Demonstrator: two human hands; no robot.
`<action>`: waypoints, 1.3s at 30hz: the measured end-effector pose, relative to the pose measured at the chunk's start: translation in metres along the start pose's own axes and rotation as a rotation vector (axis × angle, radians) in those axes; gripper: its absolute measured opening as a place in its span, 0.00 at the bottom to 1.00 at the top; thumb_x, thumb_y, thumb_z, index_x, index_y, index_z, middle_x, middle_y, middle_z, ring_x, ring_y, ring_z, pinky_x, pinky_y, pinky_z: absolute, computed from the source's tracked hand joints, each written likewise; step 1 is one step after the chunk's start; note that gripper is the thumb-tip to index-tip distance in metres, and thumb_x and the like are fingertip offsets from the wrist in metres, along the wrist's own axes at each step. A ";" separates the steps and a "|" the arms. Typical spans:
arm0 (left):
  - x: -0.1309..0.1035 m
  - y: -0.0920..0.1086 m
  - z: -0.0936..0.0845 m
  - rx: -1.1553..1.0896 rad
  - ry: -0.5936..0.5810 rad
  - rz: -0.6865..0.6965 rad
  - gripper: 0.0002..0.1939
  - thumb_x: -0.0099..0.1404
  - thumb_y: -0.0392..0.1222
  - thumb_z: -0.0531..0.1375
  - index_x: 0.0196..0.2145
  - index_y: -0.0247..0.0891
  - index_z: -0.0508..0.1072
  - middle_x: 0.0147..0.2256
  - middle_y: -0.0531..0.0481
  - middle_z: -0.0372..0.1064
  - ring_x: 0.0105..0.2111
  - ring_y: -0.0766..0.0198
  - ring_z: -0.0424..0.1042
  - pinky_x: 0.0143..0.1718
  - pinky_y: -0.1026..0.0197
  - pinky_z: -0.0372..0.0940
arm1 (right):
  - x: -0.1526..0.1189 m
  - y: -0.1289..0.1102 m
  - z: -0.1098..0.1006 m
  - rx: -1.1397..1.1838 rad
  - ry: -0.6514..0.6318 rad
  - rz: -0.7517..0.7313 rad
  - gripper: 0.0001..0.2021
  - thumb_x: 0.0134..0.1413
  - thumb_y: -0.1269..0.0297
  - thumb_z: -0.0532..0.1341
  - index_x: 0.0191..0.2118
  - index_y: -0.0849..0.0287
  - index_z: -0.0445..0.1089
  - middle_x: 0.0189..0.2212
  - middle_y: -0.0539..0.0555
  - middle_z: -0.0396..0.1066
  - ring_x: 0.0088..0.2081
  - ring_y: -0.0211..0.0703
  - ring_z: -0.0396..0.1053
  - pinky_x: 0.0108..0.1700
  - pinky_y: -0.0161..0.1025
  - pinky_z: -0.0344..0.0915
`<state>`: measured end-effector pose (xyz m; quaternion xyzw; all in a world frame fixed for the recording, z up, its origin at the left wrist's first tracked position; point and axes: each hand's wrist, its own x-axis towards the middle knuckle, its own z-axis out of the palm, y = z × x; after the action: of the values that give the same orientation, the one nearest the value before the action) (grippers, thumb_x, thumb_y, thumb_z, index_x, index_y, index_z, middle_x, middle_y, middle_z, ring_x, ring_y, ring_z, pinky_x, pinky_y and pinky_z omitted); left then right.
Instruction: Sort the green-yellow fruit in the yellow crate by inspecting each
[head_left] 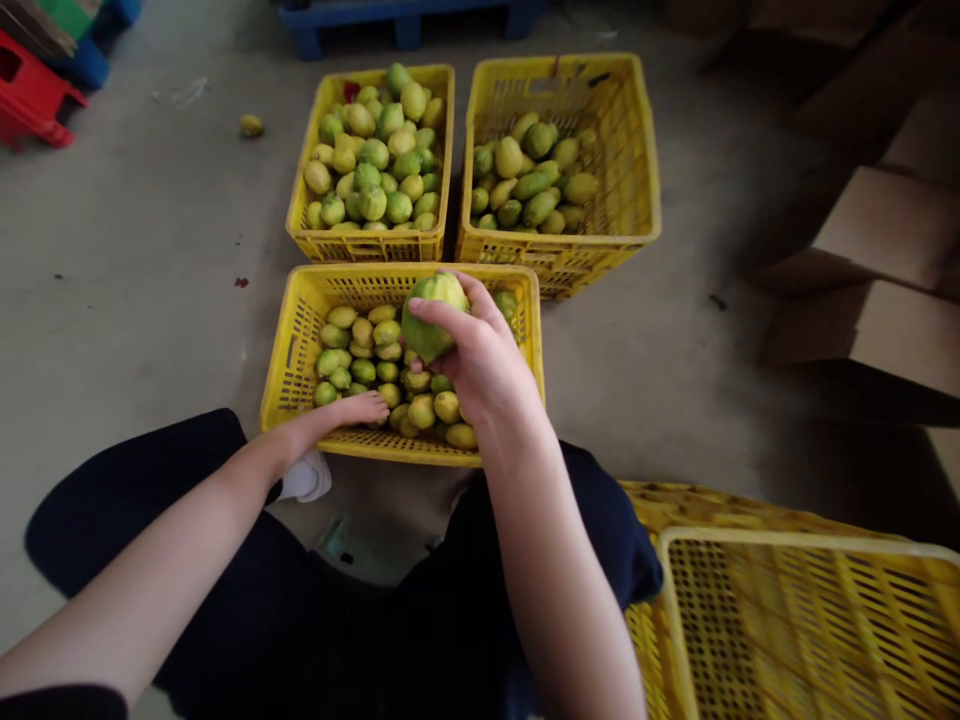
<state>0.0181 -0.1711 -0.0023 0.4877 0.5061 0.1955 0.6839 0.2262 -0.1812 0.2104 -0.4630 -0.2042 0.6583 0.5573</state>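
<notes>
My right hand (pixel 480 345) is raised over the near yellow crate (pixel 277 370), its thumb and fingers wrapped round a large green fruit (pixel 431 325). Down in the same crate, my left hand (pixel 365 408) rests at the front edge on small yellow-green fruits (pixel 421 411); its fingertips point down among them, and whether they grip one is hidden. Behind stands a crate (pixel 296 215) heaped with rounder green and yellow fruits (pixel 373 152). To its right, a deeper crate (pixel 649 180) is partly filled with fruits (pixel 536 185).
Yellow crates (pixel 810 620) stand at my lower right. Cardboard boxes (pixel 892 230) line the right side. A blue pallet (pixel 409 20) lies at the back, a red stool (pixel 30 95) at the upper left. One loose fruit (pixel 251 126) is on the floor.
</notes>
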 end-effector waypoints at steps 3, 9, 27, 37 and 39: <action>0.005 -0.004 -0.015 0.113 -0.117 -0.058 0.13 0.56 0.30 0.64 0.23 0.44 0.65 0.20 0.55 0.65 0.27 0.62 0.61 0.44 0.63 0.62 | 0.004 -0.003 0.002 -0.008 0.064 -0.004 0.26 0.41 0.61 0.71 0.47 0.50 0.63 0.35 0.46 0.69 0.30 0.40 0.72 0.23 0.34 0.65; 0.003 -0.005 -0.014 0.237 -0.175 -0.080 0.14 0.52 0.29 0.66 0.22 0.43 0.65 0.22 0.55 0.65 0.33 0.59 0.62 0.49 0.62 0.59 | 0.005 0.000 0.006 0.027 0.107 0.045 0.25 0.37 0.60 0.71 0.43 0.50 0.61 0.30 0.45 0.69 0.30 0.42 0.73 0.24 0.35 0.64; 0.026 -0.009 -0.015 0.430 -0.325 0.038 0.18 0.42 0.39 0.73 0.18 0.43 0.65 0.20 0.56 0.60 0.33 0.61 0.59 0.50 0.59 0.58 | -0.001 -0.009 -0.033 -0.078 0.224 -0.006 0.29 0.35 0.61 0.71 0.48 0.51 0.64 0.36 0.48 0.71 0.31 0.42 0.72 0.23 0.34 0.63; -0.016 0.153 -0.022 0.416 -0.151 0.353 0.32 0.34 0.44 0.78 0.40 0.42 0.80 0.42 0.48 0.75 0.44 0.55 0.72 0.49 0.57 0.65 | -0.006 -0.015 -0.024 0.096 0.053 -0.013 0.17 0.43 0.47 0.62 0.33 0.57 0.70 0.34 0.56 0.77 0.29 0.47 0.73 0.16 0.34 0.48; -0.041 0.183 -0.018 0.178 -0.166 0.364 0.33 0.37 0.46 0.78 0.43 0.42 0.79 0.44 0.46 0.77 0.47 0.53 0.74 0.51 0.54 0.67 | -0.007 -0.014 -0.023 0.113 0.067 -0.042 0.17 0.41 0.49 0.63 0.33 0.56 0.71 0.33 0.55 0.76 0.28 0.47 0.72 0.15 0.34 0.48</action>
<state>0.0267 -0.1115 0.1767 0.6440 0.3668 0.2293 0.6309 0.2525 -0.1896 0.2127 -0.4482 -0.1574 0.6409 0.6030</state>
